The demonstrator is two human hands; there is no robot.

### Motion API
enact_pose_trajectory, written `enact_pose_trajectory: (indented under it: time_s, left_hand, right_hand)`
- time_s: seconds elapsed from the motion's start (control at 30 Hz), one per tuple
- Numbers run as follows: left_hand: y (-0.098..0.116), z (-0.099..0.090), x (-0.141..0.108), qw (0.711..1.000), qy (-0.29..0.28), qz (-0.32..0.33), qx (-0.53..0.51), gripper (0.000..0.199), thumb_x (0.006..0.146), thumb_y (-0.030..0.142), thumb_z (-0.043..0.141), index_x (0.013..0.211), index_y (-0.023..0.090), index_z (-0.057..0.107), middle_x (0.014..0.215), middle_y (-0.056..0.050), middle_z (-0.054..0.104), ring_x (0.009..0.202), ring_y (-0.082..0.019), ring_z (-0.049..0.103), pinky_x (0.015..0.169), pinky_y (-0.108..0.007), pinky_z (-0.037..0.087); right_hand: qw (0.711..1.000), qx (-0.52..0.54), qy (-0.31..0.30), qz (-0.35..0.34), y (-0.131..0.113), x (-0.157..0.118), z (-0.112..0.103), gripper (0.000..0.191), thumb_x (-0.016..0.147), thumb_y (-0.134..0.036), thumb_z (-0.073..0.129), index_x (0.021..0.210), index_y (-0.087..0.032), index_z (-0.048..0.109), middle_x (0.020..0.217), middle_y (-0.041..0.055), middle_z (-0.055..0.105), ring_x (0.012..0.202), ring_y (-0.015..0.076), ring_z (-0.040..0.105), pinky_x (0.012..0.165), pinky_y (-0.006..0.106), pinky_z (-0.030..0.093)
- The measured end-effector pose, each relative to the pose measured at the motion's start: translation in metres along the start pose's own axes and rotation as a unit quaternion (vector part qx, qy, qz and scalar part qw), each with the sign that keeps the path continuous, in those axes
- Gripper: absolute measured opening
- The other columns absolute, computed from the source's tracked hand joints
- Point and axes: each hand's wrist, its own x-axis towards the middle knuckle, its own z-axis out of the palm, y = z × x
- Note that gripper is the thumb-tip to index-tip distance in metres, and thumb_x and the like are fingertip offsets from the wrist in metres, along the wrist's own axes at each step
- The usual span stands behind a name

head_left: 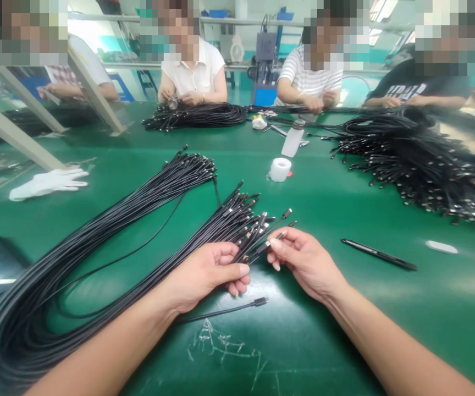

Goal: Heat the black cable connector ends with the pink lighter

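Note:
A long bundle of black cables point(109, 220) lies in a U-shaped loop on the green table, its two ends pointing away from me. My left hand point(216, 267) is closed around a few cables near the connector end of the closer side. Close by on the right, my right hand point(303, 258) pinches a cable connector point(263, 247) between thumb and fingers. More connectors with metal tips fan out just beyond both hands. One loose cable end point(260, 301) rests on the table below my left hand.
A black pen point(380, 254) and a small white piece point(441, 247) lie to the right. Ahead stand a white tape roll point(281, 170) and a bottle point(293, 142). A white glove point(50, 183) is at left. A large cable pile point(419, 159) covers the far right. Several people sit opposite.

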Motion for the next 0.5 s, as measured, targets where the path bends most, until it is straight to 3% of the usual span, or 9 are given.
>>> enact_pose_trajectory:
  time_s: [0.13, 0.33, 0.5]
  left_hand:
    - [0.0003, 0.0000, 0.0000, 1.000, 0.005, 0.002, 0.001, 0.023, 0.081, 0.031, 0.071, 0.081, 0.013, 0.056, 0.076, -0.006, 0.069, 0.065, -0.013, 0.064, 0.063, -0.025, 0.052]
    - [0.0029, -0.0003, 0.0002, 1.000, 0.025, 0.018, 0.000, 0.022, 0.081, 0.030, 0.071, 0.083, 0.012, 0.058, 0.073, -0.001, 0.063, 0.065, -0.009, 0.058, 0.065, -0.022, 0.050]
    - [0.0041, 0.0009, -0.0005, 1.000, 0.019, 0.023, -0.010, 0.021, 0.080, 0.029, 0.072, 0.084, 0.012, 0.059, 0.074, 0.000, 0.061, 0.066, -0.009, 0.056, 0.064, -0.023, 0.049]
  right_hand:
    - [1.000, -0.007, -0.009, -0.016, 0.0000, -0.0004, -0.0013, 0.019, 0.081, -0.031, 0.076, 0.087, -0.015, 0.068, 0.066, 0.0011, 0.064, 0.059, 0.0097, 0.056, 0.058, 0.023, 0.045]
    - [0.999, 0.026, -0.025, -0.021, -0.0003, -0.0007, -0.0029, 0.019, 0.078, -0.025, 0.078, 0.094, -0.017, 0.071, 0.084, 0.0046, 0.070, 0.068, 0.0111, 0.062, 0.061, 0.023, 0.048]
    - [0.999, 0.028, -0.041, -0.020, 0.0019, -0.0003, -0.0053, 0.025, 0.079, -0.023, 0.076, 0.103, -0.018, 0.072, 0.087, 0.0045, 0.071, 0.071, 0.0109, 0.063, 0.063, 0.023, 0.048]
